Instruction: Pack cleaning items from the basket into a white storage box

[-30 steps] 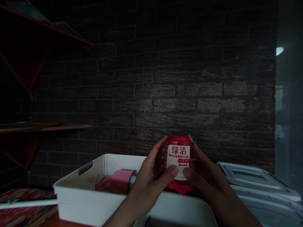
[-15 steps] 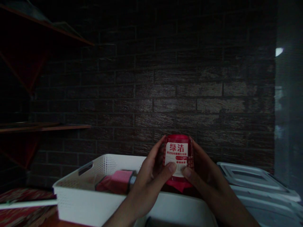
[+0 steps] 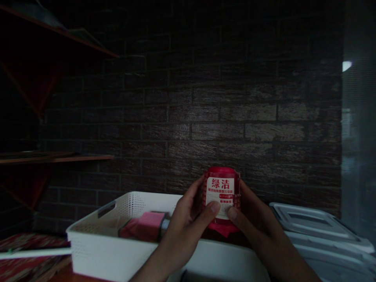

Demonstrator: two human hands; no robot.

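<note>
A red roll of garbage bags in clear wrapping, with a white label of red characters, is held upright between my two hands above the baskets. My left hand is closed round its left side, thumb pressed on the lower label. From the other side my right hand grips it, thumb also at the label's lower edge. The other fingertips are hidden behind the roll. Behind and left of my left hand, a pink packet lies in a white perforated basket.
Another white container stands below my hands, its inside mostly out of view. Pale plastic lids lie at the right. A dark brick wall rises behind. Wooden shelves jut out at the left, above a white rod and red patterned cloth.
The roll stays in nearly the same place, held by both hands. The fingers at its upper sides have slipped slightly lower behind it.
</note>
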